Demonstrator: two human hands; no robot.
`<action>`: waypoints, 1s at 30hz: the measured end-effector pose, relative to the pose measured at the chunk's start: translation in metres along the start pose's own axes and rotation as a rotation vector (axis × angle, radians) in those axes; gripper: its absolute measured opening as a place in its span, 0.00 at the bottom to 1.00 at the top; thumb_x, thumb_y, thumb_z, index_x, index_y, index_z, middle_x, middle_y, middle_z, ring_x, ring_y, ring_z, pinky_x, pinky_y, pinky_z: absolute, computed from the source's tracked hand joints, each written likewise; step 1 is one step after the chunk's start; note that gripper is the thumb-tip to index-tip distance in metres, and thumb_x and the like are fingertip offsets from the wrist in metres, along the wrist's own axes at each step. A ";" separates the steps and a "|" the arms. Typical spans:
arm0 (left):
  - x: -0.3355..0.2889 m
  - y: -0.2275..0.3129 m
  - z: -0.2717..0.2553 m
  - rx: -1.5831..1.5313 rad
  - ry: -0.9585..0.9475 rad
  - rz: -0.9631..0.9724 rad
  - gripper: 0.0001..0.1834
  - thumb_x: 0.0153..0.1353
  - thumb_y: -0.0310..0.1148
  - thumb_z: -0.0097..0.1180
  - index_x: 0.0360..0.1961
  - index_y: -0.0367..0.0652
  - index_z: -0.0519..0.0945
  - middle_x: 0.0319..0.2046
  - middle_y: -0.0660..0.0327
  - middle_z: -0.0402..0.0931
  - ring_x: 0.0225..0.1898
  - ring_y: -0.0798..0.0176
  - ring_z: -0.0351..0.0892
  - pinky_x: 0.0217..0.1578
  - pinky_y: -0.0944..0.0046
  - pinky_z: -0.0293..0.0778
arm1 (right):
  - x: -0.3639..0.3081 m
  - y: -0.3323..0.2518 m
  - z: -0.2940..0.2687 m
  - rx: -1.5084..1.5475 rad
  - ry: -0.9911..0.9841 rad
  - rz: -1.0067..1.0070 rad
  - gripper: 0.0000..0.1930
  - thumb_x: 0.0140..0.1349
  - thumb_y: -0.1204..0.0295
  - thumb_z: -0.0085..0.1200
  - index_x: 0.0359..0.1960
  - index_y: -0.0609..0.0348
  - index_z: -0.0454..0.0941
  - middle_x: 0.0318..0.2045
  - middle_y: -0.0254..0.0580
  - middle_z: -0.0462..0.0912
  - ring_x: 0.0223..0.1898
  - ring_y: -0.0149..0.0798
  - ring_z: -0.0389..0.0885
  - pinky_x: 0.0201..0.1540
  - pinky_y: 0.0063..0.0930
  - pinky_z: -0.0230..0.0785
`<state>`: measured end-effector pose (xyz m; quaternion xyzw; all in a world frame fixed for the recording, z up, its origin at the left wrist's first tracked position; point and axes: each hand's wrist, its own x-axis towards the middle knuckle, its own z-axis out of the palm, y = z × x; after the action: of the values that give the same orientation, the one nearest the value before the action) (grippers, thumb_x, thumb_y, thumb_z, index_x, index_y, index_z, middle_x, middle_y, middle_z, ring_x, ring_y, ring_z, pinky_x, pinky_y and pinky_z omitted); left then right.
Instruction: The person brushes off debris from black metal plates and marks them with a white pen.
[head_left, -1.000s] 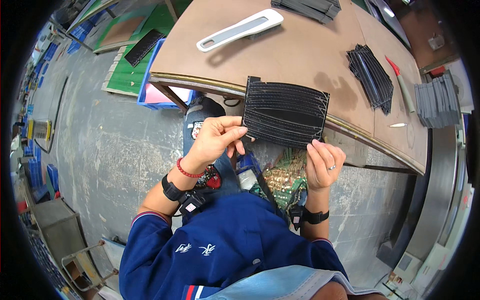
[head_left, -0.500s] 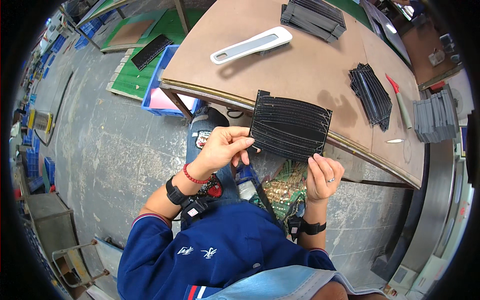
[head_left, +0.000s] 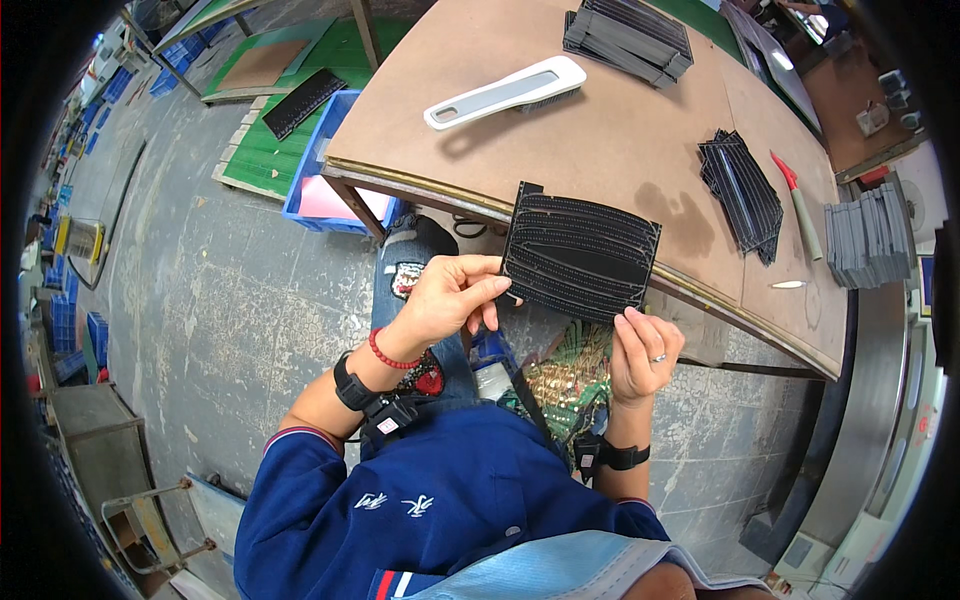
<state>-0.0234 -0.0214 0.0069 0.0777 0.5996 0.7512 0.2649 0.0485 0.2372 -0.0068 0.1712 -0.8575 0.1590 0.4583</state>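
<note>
Between both hands I hold a black panel with rows of fine slots or lines, like a bare circuit board, tilted up in front of the table's near edge. My left hand pinches its left side between thumb and fingers. At the lower right corner, the fingertips of my right hand are closed on the edge. A white and grey brush, bristles down, lies on the table beyond the panel. To the right rests a fanned stack of similar black panels.
The brown tabletop carries another stack of panels at the back. A red-and-green pen-like tool lies at the right, near grey stacked pieces. A blue crate stands on the floor left of the table. Loose green boards are below my hands.
The panel and my hands have shifted only very slightly. My grip on it stays the same, and the things on the table lie where they were.
</note>
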 end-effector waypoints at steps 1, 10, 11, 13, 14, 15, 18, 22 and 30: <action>0.000 0.000 0.000 0.010 0.006 0.004 0.11 0.67 0.30 0.53 0.45 0.34 0.82 0.32 0.63 0.83 0.19 0.77 0.77 0.16 0.79 0.70 | -0.001 0.000 0.000 0.000 0.000 -0.001 0.14 0.38 0.83 0.67 0.30 0.59 0.85 0.35 0.37 0.85 0.36 0.38 0.80 0.39 0.32 0.68; 0.001 -0.001 0.000 0.074 -0.009 0.027 0.13 0.68 0.32 0.51 0.47 0.33 0.80 0.33 0.61 0.84 0.20 0.77 0.78 0.17 0.79 0.70 | -0.001 0.000 0.001 -0.010 -0.010 0.013 0.14 0.38 0.83 0.67 0.30 0.59 0.85 0.34 0.37 0.85 0.36 0.39 0.80 0.39 0.32 0.68; 0.001 0.000 0.000 0.074 -0.010 0.028 0.13 0.68 0.32 0.51 0.47 0.33 0.80 0.33 0.61 0.84 0.20 0.77 0.78 0.17 0.79 0.70 | -0.001 -0.001 0.001 -0.011 -0.006 0.010 0.14 0.37 0.83 0.67 0.30 0.59 0.85 0.34 0.37 0.85 0.36 0.39 0.80 0.39 0.32 0.68; 0.001 0.000 0.002 -0.003 0.000 0.014 0.13 0.69 0.32 0.50 0.48 0.34 0.79 0.32 0.60 0.84 0.19 0.76 0.78 0.15 0.79 0.70 | 0.001 -0.002 0.000 -0.011 -0.002 0.007 0.14 0.37 0.83 0.67 0.30 0.59 0.85 0.34 0.37 0.85 0.36 0.39 0.80 0.39 0.32 0.68; 0.002 -0.001 0.002 -0.003 0.000 0.014 0.13 0.69 0.32 0.50 0.48 0.34 0.79 0.32 0.60 0.84 0.19 0.76 0.78 0.15 0.79 0.70 | 0.002 -0.003 -0.001 -0.010 -0.004 0.008 0.14 0.37 0.83 0.67 0.30 0.59 0.85 0.34 0.37 0.85 0.36 0.39 0.80 0.39 0.32 0.68; 0.003 -0.002 0.001 -0.045 -0.007 0.011 0.14 0.70 0.33 0.49 0.49 0.34 0.78 0.32 0.58 0.84 0.19 0.75 0.78 0.14 0.79 0.70 | 0.003 -0.003 -0.002 -0.008 -0.006 0.009 0.14 0.37 0.83 0.67 0.30 0.59 0.85 0.34 0.37 0.85 0.36 0.39 0.80 0.39 0.32 0.67; 0.004 -0.001 0.003 -0.117 -0.012 0.007 0.15 0.71 0.34 0.47 0.49 0.32 0.77 0.32 0.53 0.84 0.18 0.74 0.79 0.13 0.78 0.69 | 0.005 -0.005 -0.004 -0.010 -0.004 0.004 0.13 0.37 0.83 0.67 0.29 0.59 0.85 0.34 0.37 0.85 0.35 0.38 0.80 0.39 0.32 0.68; 0.010 -0.001 0.007 -0.136 -0.017 -0.030 0.16 0.72 0.36 0.45 0.44 0.31 0.76 0.30 0.50 0.83 0.16 0.71 0.79 0.11 0.77 0.68 | 0.005 -0.005 -0.004 -0.012 -0.012 0.001 0.13 0.38 0.83 0.67 0.29 0.59 0.84 0.35 0.37 0.85 0.35 0.38 0.80 0.39 0.32 0.68; 0.014 -0.005 0.014 -0.185 -0.004 0.006 0.16 0.72 0.36 0.44 0.41 0.30 0.76 0.28 0.47 0.83 0.16 0.67 0.80 0.08 0.74 0.69 | 0.015 0.067 -0.058 -0.066 -0.077 0.098 0.07 0.58 0.78 0.58 0.38 0.63 0.83 0.39 0.50 0.84 0.43 0.50 0.81 0.47 0.40 0.72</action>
<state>-0.0275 -0.0013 0.0033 0.0561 0.5268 0.8041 0.2697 0.0536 0.3195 0.0289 0.1197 -0.8867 0.1463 0.4220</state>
